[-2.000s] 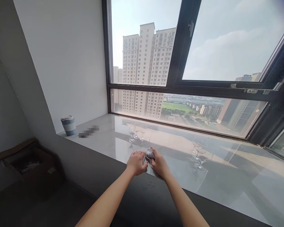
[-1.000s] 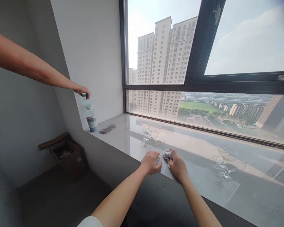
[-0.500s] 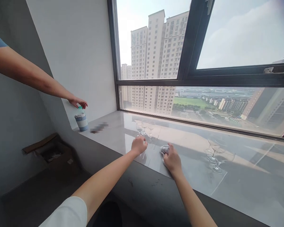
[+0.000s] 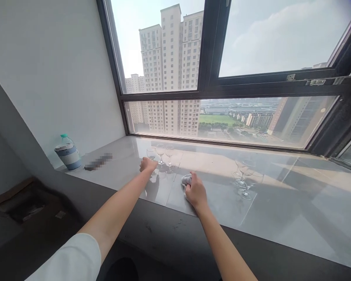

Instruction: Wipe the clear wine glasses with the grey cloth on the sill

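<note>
My left hand (image 4: 148,164) is closed at the stem of a clear wine glass (image 4: 151,152); its fingers are partly hidden from me. Two more wine glasses, a middle one (image 4: 160,152) and a right one (image 4: 169,153), stand upright just beside it on the glossy grey tiled sill (image 4: 128,171). Closer to the sill's front edge, my right hand (image 4: 196,191) grips a crumpled whitish cloth (image 4: 186,180), which rests on the tiles. Further right stands another cluster of clear stemmed glasses (image 4: 246,191), overlapping and hard to separate.
A blue-and-white tub (image 4: 68,157) and a clear bottle with a green cap (image 4: 64,137) stand at the sill's left end, near a blurred-out item (image 4: 98,161). Dark-framed windows (image 4: 210,93) run behind. On the floor lies an open cardboard box (image 4: 32,207).
My view has swung to the right. The other person's arm, which reached over the bottle, is out of view. My left hand has closed in on the leftmost wine glass; my right hand keeps the cloth.
</note>
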